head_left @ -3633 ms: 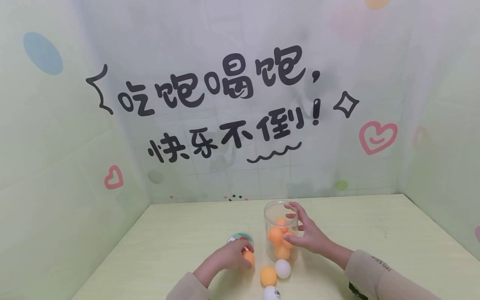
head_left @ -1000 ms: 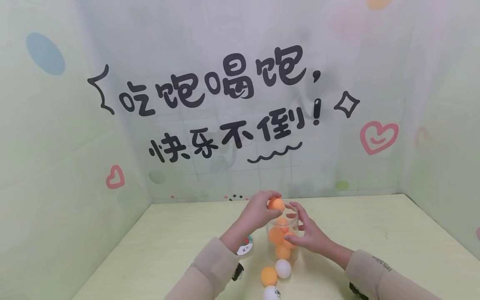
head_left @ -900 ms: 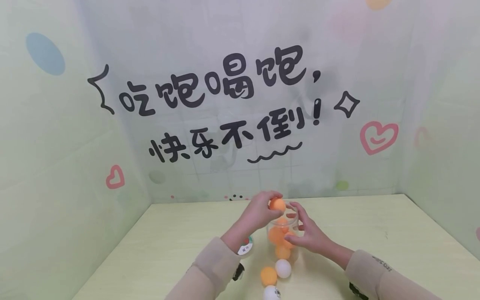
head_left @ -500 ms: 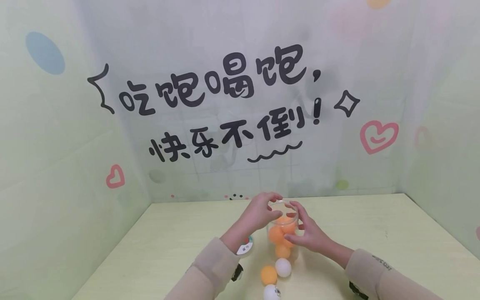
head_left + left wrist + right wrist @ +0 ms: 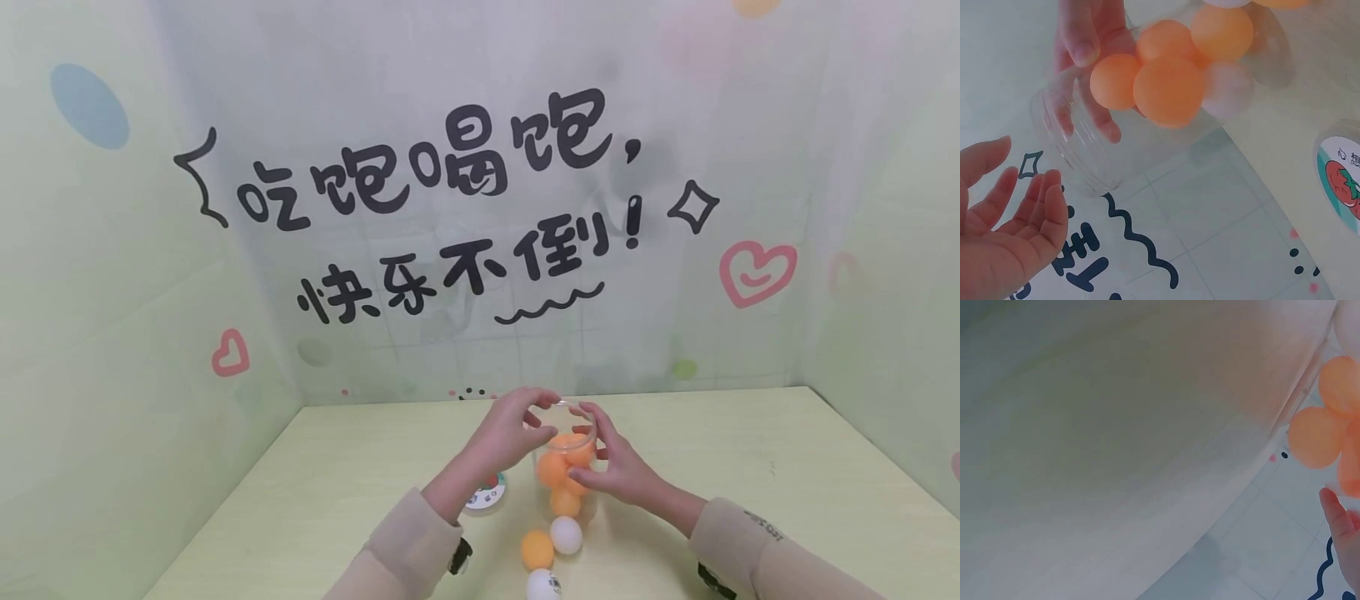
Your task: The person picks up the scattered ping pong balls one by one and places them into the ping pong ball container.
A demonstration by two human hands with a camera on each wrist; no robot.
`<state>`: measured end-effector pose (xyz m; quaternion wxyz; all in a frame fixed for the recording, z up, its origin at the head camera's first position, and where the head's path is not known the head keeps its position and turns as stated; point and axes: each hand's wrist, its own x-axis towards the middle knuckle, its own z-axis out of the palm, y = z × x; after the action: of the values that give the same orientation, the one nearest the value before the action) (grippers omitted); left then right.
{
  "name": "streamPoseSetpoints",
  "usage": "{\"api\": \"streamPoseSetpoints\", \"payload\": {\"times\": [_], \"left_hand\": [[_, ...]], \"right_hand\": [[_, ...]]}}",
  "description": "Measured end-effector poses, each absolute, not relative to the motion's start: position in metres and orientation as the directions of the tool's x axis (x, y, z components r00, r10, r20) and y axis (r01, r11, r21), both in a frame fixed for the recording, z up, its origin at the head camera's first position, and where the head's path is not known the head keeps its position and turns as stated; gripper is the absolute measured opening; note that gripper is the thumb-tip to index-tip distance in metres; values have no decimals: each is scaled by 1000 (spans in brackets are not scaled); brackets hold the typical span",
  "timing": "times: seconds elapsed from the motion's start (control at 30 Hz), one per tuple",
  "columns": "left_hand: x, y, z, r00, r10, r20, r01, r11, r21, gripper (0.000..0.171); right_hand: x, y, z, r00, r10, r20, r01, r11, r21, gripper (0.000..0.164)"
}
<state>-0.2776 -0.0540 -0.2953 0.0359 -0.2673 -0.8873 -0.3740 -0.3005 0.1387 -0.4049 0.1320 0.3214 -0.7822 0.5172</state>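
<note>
A clear jar stands upright on the table with several orange ping-pong balls inside. From its right side my right hand grips the wall, thumb in front. My left hand is at the jar's mouth with its fingers loosely bent. The left wrist view shows that left hand holding nothing, beside the jar's rim. Outside the jar, in front of it, lie an orange ball and two white balls, a plain one and a printed one.
A round lid with a strawberry picture lies left of the jar, partly behind the left forearm. The pale table ends at a printed backdrop. A blurred pale surface fills much of the right wrist view.
My left hand picked up an orange ball near the lid, brought it over the jar and let it drop in. It has since drawn back slightly. My right hand keeps its grip.
</note>
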Motion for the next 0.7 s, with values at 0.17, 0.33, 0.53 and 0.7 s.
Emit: {"api": "streamPoseSetpoints", "payload": {"times": [0.17, 0.33, 0.53, 0.7], "left_hand": [[-268, -66, -303, -836, 459, 302, 538, 575, 617, 38], [-255, -76, -312, -794, 497, 350, 604, 579, 547, 37], [-241, -81, -329, -781, 560, 275, 612, 598, 518, 37], [-229, -83, -342, -776, 613, 152, 591, 621, 515, 39]], "right_hand": [[-301, 138, -404, -765, -368, 528, -629, 258, -733, 79], [-301, 138, -404, -773, -366, 518, -620, 268, -737, 79], [-299, 138, -403, -761, -365, 536, -637, 268, -723, 80], [-300, 138, -404, -759, -365, 539, -641, 277, -716, 80]]}}
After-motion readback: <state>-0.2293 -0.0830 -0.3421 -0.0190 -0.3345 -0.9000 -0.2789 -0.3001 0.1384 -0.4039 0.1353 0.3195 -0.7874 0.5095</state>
